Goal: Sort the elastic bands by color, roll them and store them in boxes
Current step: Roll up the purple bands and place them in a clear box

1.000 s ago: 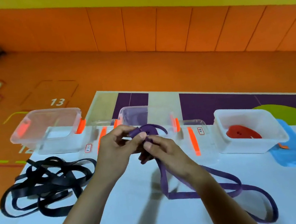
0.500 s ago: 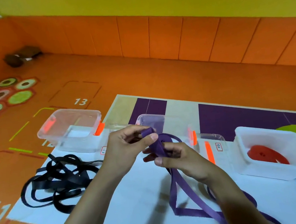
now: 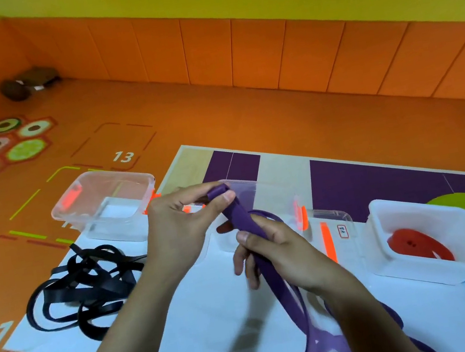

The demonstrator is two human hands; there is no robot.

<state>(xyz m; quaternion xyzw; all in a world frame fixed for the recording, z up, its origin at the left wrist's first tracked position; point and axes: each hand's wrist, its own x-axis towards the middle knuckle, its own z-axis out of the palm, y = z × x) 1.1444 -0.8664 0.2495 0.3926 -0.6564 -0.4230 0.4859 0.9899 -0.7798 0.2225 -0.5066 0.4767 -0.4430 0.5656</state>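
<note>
Left hand [image 3: 179,233] and right hand [image 3: 283,256] grip the purple band [image 3: 242,219] — lower loops blurred, cut off.

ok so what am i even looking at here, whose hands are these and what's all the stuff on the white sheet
No machine here: a person works with bare hands, and the view comes from a camera worn on their head, looking forward and down. The left hand pinches the folded end of a purple band, and the right hand grips the same band lower down; the rest trails toward the camera. On the white sheet a tangle of black bands lies at the left. Behind it stands a clear box, a second clear box sits behind the hands, and a white box at the right holds a rolled red band.
</note>
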